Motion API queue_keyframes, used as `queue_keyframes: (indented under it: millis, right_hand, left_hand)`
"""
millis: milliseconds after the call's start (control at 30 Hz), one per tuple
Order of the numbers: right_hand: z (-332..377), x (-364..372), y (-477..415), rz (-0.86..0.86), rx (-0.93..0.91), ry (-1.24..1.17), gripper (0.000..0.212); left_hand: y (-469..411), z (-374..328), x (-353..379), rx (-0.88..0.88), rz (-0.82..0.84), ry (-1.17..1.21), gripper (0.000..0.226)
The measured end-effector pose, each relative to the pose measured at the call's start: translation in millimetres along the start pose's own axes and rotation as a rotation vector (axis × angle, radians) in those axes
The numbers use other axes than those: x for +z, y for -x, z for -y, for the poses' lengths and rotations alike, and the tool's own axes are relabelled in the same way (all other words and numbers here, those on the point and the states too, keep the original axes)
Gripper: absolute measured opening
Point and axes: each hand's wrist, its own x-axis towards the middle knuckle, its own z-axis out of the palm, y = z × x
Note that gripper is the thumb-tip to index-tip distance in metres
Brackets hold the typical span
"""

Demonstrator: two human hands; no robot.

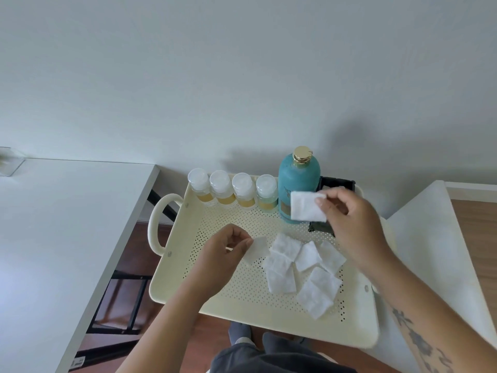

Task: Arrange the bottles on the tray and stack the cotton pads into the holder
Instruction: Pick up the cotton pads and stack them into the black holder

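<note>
We hold one square white cotton pad (306,206) in our right hand (355,227), pinched by its edge between thumb and fingers (322,201), up in the air in front of the big teal bottle with the gold cap (298,184). Our left hand (223,254) pinches another thin white pad (256,249) by its corner, low over the cream plastic tray with little holes (215,297).

The pads are soft and very light — they bend and flop, and they do not break. We think a gentle pinch at an edge or corner is enough. A hard squeeze would only crumple them. They may cling to each other, so two could come up at once.

More loose white cotton pads (304,270) lie in a messy pile on the tray, some overlapping. The black holder (336,183) stands at the far right of the tray, just behind our right hand and partly hidden by it.

Four small clear bottles with white caps and yellow liquid (234,192) stand in a row along the far edge, next to the teal bottle. These look hard and smooth — best held around the middle.

The teal bottle has a gold label near its bottom, but the writing is too small and blurry for us to read. The small bottles show no words we can make out.
</note>
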Motion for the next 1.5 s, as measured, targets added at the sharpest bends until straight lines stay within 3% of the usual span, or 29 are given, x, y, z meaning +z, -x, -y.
queue_keyframes:
  millis: [167, 500, 733, 867, 1033, 1267, 1500]
  right_hand:
    - [-12.2, -22.5, -34.5, -0.118, 0.026, 0.116, 0.009]
    - [-23.3, -22.2, -57.0, -0.064, -0.103, 0.470, 0.010]
    - [-2.1, -42.7, -82.8, 0.179, -0.379, 0.774, 0.011]
    - [5.7, -52.6, -97.1, 0.285, -0.378, 0.891, 0.022]
    - [6.9, -38.4, -101.0, 0.438, -0.335, 1.006, 0.015]
    - [-11.4, -35.5, -85.6, 0.115, -0.458, 0.832, 0.015]
    - [-21.3, -38.0, -80.3, 0.163, -0.312, 0.905, 0.022]
  left_hand:
    - [-1.2, 2.2, 3.7, -0.025, 0.012, 0.007, 0.013]
    - [-4.2, -1.8, 3.9, -0.029, 0.046, 0.019, 0.013]
    - [-6.3, -2.3, 0.8, -0.025, 0.061, 0.002, 0.012]
    - [-7.4, -1.6, 0.8, -0.025, 0.074, -0.004, 0.011]
    - [-8.6, -0.3, 0.6, -0.016, 0.081, -0.007, 0.010]
    - [-9.8, -1.7, 1.3, -0.014, 0.076, -0.003, 0.011]
    - [-7.7, -3.8, 3.5, -0.034, 0.083, 0.003, 0.013]
